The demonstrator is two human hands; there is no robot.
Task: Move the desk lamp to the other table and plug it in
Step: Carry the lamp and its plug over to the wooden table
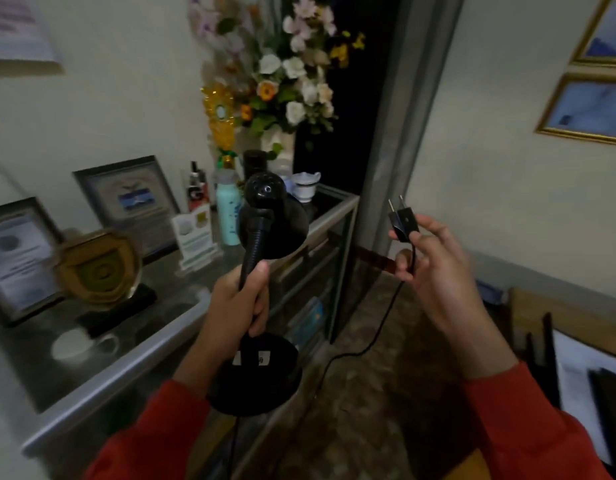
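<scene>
A black desk lamp [272, 223] with a round base and a flexible neck is held up in the air in the middle of the view. My left hand [235, 303] is closed around its neck, just below the shade. My right hand [434, 268] holds the lamp's black two-pin plug [401, 220] between thumb and fingers, pins pointing up. The black cord [375, 337] hangs from the plug in a loop down toward the floor and back to the base.
A glass-topped display cabinet [182, 327] stands at the left with framed certificates, a gold plaque [98, 268], a cup and saucer, bottles and a flower vase [278, 140]. A dark doorway lies ahead. A wooden piece of furniture with papers [576, 362] is at the right.
</scene>
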